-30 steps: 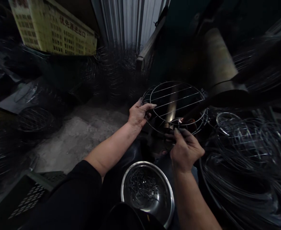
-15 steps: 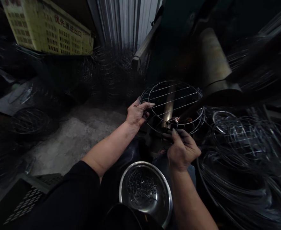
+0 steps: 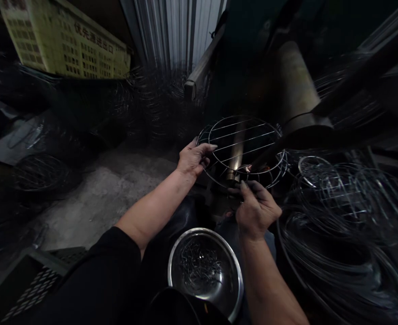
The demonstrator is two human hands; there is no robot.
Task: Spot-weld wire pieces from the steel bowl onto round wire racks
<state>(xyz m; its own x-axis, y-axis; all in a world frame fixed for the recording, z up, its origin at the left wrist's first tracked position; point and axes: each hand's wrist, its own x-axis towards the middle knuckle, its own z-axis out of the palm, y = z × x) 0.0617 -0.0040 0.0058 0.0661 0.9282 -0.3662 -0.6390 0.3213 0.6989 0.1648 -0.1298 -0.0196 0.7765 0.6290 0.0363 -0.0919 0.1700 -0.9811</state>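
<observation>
A round wire rack (image 3: pixel 241 139) with parallel bars and a second, lower ring is held out in front of me. My left hand (image 3: pixel 192 159) grips its left rim, thumb on top. My right hand (image 3: pixel 258 205) is closed in a pinch at the near edge of the rack; whether a small part sits between the fingertips is too dark to make out. Just past these fingers, a brass-coloured metal rod (image 3: pixel 236 155) stands beneath the rack, and a dark bar comes down near the rim. Below my hands rests a steel bowl (image 3: pixel 215 289) of short bent wire pieces (image 3: pixel 200 262).
A thick metal cylinder (image 3: pixel 298 85) of a machine juts in at upper right. Stacked wire racks (image 3: pixel 344 189) and wire rings (image 3: pixel 341 257) lie at right. A yellow crate (image 3: pixel 73 43) stands at upper left, a green crate (image 3: pixel 39 271) at lower left.
The view has shifted very slightly. Both hands keep their places on the wire rack, and the rack stays almost where it was against the rod.
</observation>
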